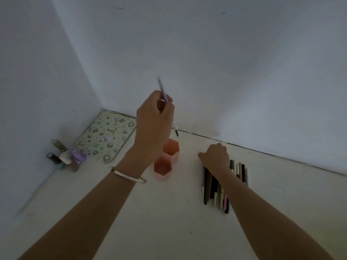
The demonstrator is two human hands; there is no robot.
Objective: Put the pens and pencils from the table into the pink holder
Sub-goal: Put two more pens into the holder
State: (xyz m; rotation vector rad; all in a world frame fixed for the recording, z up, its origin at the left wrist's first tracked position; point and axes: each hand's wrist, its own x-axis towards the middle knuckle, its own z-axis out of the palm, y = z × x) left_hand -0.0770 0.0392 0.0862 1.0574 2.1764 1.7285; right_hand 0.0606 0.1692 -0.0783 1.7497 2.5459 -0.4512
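The pink holder (165,167) stands mid-table, made of hexagonal cups joined together, both visible cups showing nothing inside. My left hand (155,119) is raised above it, shut on a pale purple pen (163,90) held nearly upright, its lower tip (176,131) just over the back cup. My right hand (216,155) rests knuckles-up on the far end of a row of several pens and pencils (216,190) lying side by side to the right of the holder. Its fingers are curled down onto them; what they grip is hidden.
A floral green mat (107,136) lies in the back left corner against the walls. Several small bottles (65,156) stand in front of it by the left wall. The white table (169,222) meets a wall just behind the holder.
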